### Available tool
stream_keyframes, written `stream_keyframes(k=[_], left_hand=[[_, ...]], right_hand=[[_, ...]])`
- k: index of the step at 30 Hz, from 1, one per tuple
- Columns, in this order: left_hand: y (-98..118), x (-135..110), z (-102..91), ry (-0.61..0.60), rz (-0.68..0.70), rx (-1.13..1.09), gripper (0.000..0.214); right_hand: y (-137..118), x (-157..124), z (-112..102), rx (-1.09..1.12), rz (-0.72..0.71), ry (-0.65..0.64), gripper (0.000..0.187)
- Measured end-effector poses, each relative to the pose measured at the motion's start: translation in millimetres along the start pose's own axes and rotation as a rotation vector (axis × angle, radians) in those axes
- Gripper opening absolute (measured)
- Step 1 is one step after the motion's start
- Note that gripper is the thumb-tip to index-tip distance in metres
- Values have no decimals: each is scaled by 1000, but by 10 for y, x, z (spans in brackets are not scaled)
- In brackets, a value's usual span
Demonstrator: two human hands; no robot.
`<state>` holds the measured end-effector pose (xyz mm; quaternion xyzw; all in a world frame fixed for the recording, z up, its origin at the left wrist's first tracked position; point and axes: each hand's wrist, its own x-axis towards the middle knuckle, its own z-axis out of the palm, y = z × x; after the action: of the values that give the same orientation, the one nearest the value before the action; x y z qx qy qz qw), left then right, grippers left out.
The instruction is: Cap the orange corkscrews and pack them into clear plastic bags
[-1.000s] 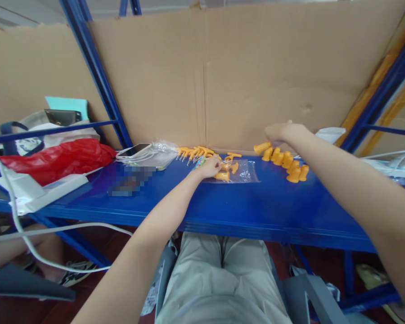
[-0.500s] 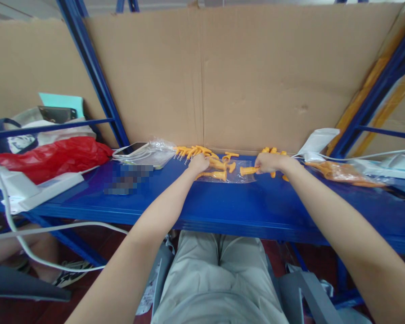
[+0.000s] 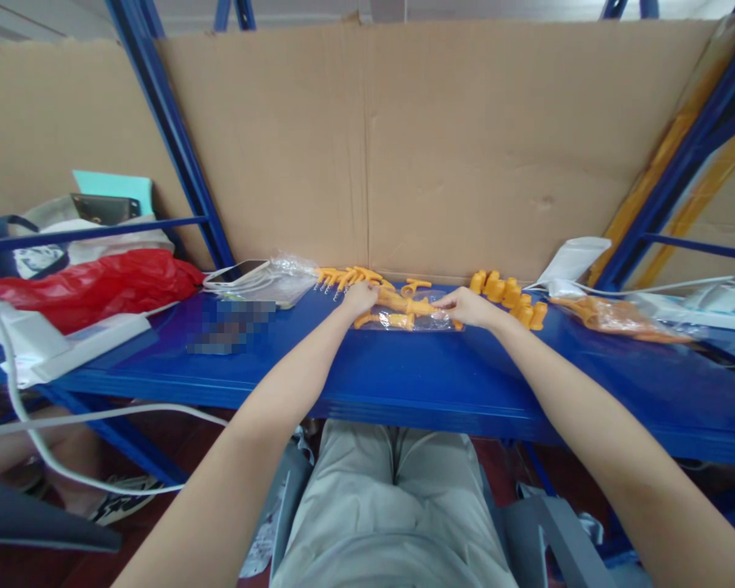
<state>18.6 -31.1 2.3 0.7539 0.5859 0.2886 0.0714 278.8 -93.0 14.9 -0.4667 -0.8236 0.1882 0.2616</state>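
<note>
My left hand [image 3: 360, 299] is closed at the left end of a clear plastic bag [image 3: 436, 324], its fingers round the end of a yellow corkscrew part [image 3: 393, 301]. Across the bag, my right hand [image 3: 465, 307] pinches a yellow plastic sleeve [image 3: 429, 309], pointing left toward that part. Another yellow piece [image 3: 398, 321] lies in the bag nearer me. Behind my left hand several yellow corkscrews [image 3: 343, 278] with metal spirals lie in a row. A single yellow T-shaped handle [image 3: 416, 286] rests behind the bag. Whether the two held pieces touch is unclear.
Several yellow sleeves [image 3: 508, 294] stand right of my right hand. Further right is a bag of orange-yellow parts [image 3: 612, 314]. A phone [image 3: 242, 271], white cable, red plastic bag [image 3: 104, 286] and white power strip [image 3: 91, 347] lie left. Cardboard [image 3: 465, 147] closes the back of the blue shelf [image 3: 398, 376].
My right hand has moved left over the bag with the yellow sleeve, uncovering the group of sleeves at right. My left hand has stayed nearly still.
</note>
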Motion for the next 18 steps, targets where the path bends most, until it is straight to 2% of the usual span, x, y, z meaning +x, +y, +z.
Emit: stream_keyframes(k=[4, 10, 14, 18], left_hand=[[25, -26, -28, -20, -12, -1, 28], [51, -39, -17, -42, -13, -46, 30], [125, -83, -24, -46, -12, -87, 30], [176, -118, -35, -56, 14, -132, 28]], right_hand=[[9, -27, 0, 95, 18, 37, 24], [46, -26, 4, 172, 28, 8, 31], [30, 3, 100, 157, -76, 8, 41], [0, 34, 184, 72, -204, 24, 41]])
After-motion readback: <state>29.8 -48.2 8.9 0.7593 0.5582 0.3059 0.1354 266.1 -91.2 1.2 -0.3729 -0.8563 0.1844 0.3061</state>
